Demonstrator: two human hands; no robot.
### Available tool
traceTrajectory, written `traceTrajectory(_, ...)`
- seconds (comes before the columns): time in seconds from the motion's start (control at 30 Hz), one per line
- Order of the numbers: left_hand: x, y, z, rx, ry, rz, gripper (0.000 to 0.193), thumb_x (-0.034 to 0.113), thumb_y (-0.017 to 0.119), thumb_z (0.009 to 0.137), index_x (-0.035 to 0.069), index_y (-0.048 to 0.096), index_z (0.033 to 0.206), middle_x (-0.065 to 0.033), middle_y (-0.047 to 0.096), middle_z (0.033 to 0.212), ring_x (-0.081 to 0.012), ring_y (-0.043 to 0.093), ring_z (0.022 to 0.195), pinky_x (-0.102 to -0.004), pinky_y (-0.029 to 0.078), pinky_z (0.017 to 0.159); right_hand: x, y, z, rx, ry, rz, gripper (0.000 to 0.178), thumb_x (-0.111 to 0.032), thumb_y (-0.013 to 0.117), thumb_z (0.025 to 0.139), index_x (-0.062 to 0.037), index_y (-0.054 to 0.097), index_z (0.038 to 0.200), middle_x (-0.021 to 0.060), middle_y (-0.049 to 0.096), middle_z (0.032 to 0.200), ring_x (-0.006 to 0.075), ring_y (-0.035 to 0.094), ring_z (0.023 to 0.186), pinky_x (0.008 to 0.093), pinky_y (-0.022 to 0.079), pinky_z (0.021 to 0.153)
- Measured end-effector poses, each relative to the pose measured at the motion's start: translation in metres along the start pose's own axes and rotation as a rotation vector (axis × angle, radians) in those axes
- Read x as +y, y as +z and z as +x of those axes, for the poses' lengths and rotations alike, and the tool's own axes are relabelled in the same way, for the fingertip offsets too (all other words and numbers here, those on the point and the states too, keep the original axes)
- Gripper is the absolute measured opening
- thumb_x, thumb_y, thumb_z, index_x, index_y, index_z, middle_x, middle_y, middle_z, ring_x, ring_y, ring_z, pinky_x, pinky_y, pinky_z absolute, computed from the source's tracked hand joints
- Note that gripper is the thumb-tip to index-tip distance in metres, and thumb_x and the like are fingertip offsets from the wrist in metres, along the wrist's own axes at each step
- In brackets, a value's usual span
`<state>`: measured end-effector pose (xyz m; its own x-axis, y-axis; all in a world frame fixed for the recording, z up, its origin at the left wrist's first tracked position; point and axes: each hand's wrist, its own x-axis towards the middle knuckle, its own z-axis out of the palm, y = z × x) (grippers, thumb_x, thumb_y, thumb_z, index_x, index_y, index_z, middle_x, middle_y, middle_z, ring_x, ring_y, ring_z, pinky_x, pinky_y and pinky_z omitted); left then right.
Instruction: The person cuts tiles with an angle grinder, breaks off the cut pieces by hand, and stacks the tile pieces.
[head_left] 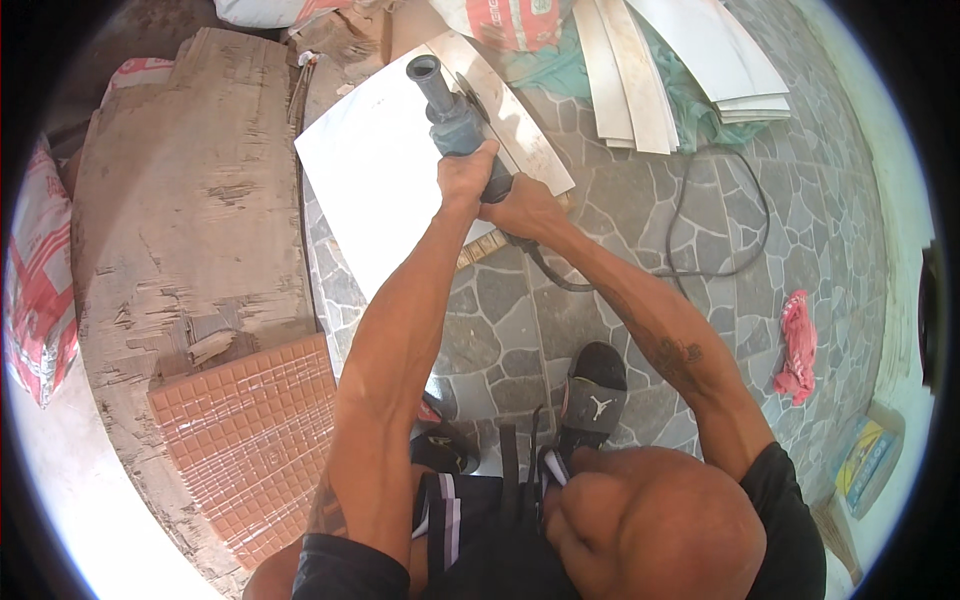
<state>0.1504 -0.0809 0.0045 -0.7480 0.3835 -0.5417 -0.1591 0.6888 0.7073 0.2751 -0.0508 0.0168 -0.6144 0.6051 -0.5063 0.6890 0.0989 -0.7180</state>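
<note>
Both hands are wrapped around an angle grinder (456, 128), a dark blue-grey power tool with a thin cutting disc (469, 98) on its right side. My left hand (468, 174) grips the middle of the body, while my right hand (522, 210) closes around the rear end, where the cord comes out. Beneath the tool lies a large white tile (375, 165). The disc stands over a line between the bright white part and a marbled strip (525, 125) on the right. Whether the disc touches the tile I cannot tell. A wooden piece (482, 247) shows under the tile's near edge.
The black cord (765, 205) loops across the stone-patterned floor (620, 270). Long cut tile strips (625, 85) lie on green netting at the back. On the left are a worn wooden board (190, 200), brown grid-patterned tiles (260, 440) and sacks (45, 280). A pink cloth (796, 345) lies right.
</note>
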Motion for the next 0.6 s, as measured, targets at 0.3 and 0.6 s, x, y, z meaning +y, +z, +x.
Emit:
traceTrajectory(0.3, -0.004, 0.003, -0.019, 0.029, 0.017, -0.044, 0.067, 0.04, 0.078, 0.067, -0.016, 0.066, 0.103, -0.0258, 0.07, 0.105, -0.0322, 0.069, 0.098, -0.0393, 0.052, 0.087, 0.01, 0.0, -0.01, -0.014, -0.018, -0.002, 0.071, -0.052, 0.078, 0.063, 0.0111, 0.069, 0.093, 0.0265, 0.071, 0.089, 0.0371, 0.072, 0.087, 0.0433, 0.055, 0.077)
traceTrajectory(0.6, -0.01, 0.007, -0.025, 0.031, -0.007, 0.011, 0.063, 0.037, 0.077, 0.073, -0.016, 0.066, 0.106, -0.0212, 0.069, 0.106, -0.0275, 0.066, 0.094, -0.0388, 0.051, 0.082, 0.011, -0.003, -0.025, -0.03, 0.006, 0.012, 0.062, -0.047, 0.077, 0.064, 0.01, 0.07, 0.088, 0.0255, 0.071, 0.084, 0.036, 0.072, 0.083, 0.0423, 0.055, 0.076)
